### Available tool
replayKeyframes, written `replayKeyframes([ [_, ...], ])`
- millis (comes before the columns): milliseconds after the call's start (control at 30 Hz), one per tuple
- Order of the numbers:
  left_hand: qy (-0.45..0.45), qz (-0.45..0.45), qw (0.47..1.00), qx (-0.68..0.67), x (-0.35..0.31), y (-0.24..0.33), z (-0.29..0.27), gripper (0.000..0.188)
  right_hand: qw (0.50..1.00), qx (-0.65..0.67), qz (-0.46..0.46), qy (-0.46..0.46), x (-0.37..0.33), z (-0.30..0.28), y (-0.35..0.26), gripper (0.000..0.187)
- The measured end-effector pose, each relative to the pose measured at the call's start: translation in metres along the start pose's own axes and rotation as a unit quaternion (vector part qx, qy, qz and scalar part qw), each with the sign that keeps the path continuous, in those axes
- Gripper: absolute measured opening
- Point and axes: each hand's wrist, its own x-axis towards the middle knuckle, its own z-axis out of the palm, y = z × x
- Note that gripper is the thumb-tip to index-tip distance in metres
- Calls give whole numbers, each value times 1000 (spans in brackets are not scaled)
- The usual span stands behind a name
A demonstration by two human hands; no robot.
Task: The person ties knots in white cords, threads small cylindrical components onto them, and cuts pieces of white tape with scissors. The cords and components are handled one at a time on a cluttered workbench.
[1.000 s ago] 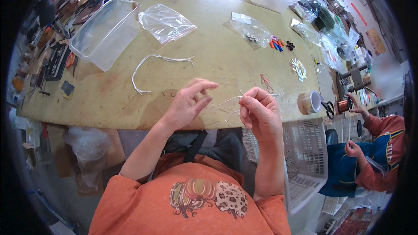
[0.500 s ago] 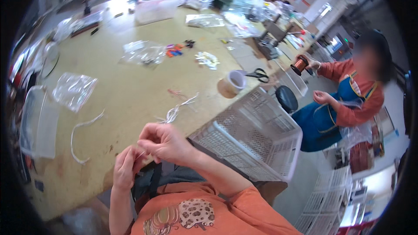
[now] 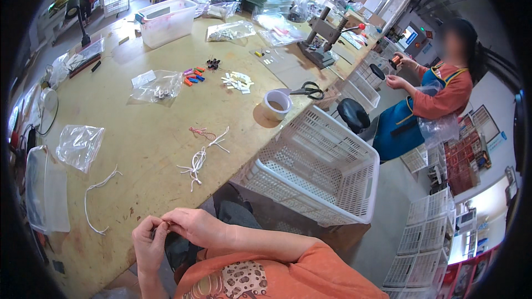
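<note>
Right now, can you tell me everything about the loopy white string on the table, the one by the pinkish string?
The white string looks like soft, thin cord. Several strands bunch into loops in the middle, with loose ends spreading out at both ends; I can't tell if it's knotted. It lies slantwise on the table, near the edge. The pinkish string is beside its upper part. Neither the left hand nor the right hand touches it.

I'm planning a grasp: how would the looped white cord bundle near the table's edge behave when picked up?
The white cord bundle would probably droop, since its thin strands curve and loop loosely. It looks light, being only slender cord. Its splayed ends might snag the reddish strands beside it.
</note>
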Motion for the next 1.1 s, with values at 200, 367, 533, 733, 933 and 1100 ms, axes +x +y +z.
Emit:
replayKeyframes([
  [200,-10,-50,946,-321,4,-5,5,17,958,193,210,-25,14,-26,-24,5],
  [367,73,-3,933,-352,-1,-7,10,18,928,292,229,-2,21,-14,-9,9],
  [533,103,120,987,8,8,6,25,27,940,250,219,83,19,-10,-15,13],
  [733,157,276,896,310,5,7,19,42,946,230,219,63,20,-7,-21,12],
  [933,142,276,907,283,6,5,21,36,973,74,214,35,22,-13,-20,11],
  [1100,129,230,940,216,3,8,3,25,942,166,291,-28,25,-21,-33,15],
])
